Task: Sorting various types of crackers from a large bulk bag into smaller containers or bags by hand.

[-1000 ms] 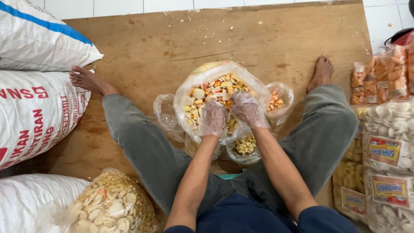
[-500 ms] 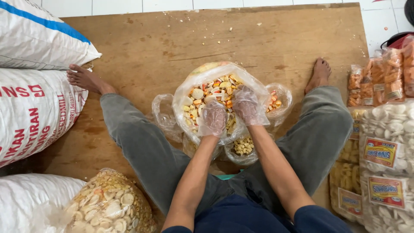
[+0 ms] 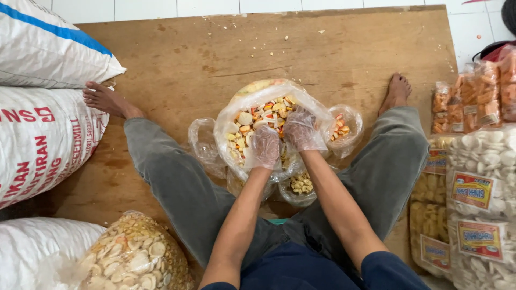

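free: bare wooden board [image 3: 215, 59] toward far edge, beyond big snack bag [image 3: 269, 123] | left edge: 3 white sacks [image 3: 43, 134] block | right edge: stacked cracker packets [image 3: 484, 177] block | near-left corner: bag of pale chips [image 3: 134, 258] | flanks: legs [image 3: 172, 182]

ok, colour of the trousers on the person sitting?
Grey trousers, plain with no pattern, clearest in the head view.

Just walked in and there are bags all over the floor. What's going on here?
A person sits on a wooden board with legs spread, both hands in thin plastic gloves. The left hand and right hand are sunk in a big clear bag of mixed coloured crackers. Smaller clear bags sit around it. White sacks lie on the left, packed cracker bags on the right.
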